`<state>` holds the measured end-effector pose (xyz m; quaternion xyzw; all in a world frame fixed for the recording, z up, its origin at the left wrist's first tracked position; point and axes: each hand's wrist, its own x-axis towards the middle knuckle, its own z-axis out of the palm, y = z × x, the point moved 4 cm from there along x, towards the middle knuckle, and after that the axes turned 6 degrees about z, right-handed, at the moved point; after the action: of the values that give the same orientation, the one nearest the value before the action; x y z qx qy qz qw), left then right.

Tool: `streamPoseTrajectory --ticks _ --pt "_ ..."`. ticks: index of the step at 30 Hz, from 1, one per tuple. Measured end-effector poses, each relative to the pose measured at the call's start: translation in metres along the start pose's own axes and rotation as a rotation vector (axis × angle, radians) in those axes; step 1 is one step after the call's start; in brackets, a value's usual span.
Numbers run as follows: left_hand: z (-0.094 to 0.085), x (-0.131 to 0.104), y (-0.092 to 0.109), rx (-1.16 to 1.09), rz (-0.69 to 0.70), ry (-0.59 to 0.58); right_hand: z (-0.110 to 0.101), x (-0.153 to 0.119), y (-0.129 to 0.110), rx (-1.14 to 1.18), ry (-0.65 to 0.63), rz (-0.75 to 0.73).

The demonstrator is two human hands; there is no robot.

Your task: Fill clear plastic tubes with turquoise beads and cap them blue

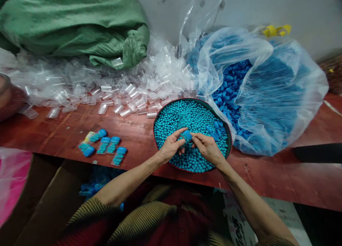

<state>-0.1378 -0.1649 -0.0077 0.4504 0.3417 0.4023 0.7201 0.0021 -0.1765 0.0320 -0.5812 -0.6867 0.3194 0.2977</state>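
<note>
Over a round tray (228, 154) of turquoise beads (176, 112), my two hands meet at a small clear plastic container with a blue cap (186, 135). My left hand (171, 145) grips the container between thumb and fingers. The fingertips of my right hand (207, 148) are pinched at the right side of the blue cap. My fingers partly cover the container, so how firmly the cap sits cannot be seen. Several loose blue caps (217, 130) lie on the beads at the tray's right side.
Several bead-filled capped containers (103, 145) lie left on the red table (144, 146). Clear empty containers (133, 93) are heaped behind, below a green sack (80, 25). A clear bag (294, 96) of blue caps stands right, near a dark bar (317, 153).
</note>
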Motion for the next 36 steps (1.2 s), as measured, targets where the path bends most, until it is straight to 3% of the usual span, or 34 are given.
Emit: streamPoseTrajectory --ticks 6,9,14,19,21,24,26,29,32,36 --pt "0.004 -0.003 0.013 0.14 -0.027 -0.006 -0.005 -0.007 0.002 -0.032 0.006 -0.042" --pt "0.003 -0.004 0.012 0.192 -0.043 -0.045 -0.001 -0.01 0.005 0.016 -0.009 -0.048" --pt "0.005 -0.005 0.006 0.229 -0.009 0.007 0.004 -0.008 0.013 0.074 -0.05 -0.064" --pt "0.007 -0.004 0.008 0.166 -0.022 0.013 -0.009 -0.003 0.01 0.087 -0.099 -0.098" --pt "0.006 -0.005 0.01 0.117 -0.049 -0.041 -0.016 -0.001 0.008 0.159 -0.149 -0.07" --pt "0.003 -0.007 0.012 0.075 -0.094 -0.114 -0.019 0.002 0.011 0.352 -0.214 0.097" --pt "0.001 -0.009 0.013 0.089 -0.096 -0.123 -0.017 0.006 0.015 0.48 -0.152 0.212" --pt "0.001 -0.009 0.014 0.154 -0.071 -0.111 -0.011 0.011 0.016 0.544 0.018 0.241" --pt "0.004 -0.011 0.015 0.212 -0.024 -0.077 -0.002 0.009 0.006 0.385 0.141 0.151" --pt "0.005 -0.014 0.018 0.277 0.085 0.0 0.017 -0.006 -0.014 -0.019 0.086 -0.099"
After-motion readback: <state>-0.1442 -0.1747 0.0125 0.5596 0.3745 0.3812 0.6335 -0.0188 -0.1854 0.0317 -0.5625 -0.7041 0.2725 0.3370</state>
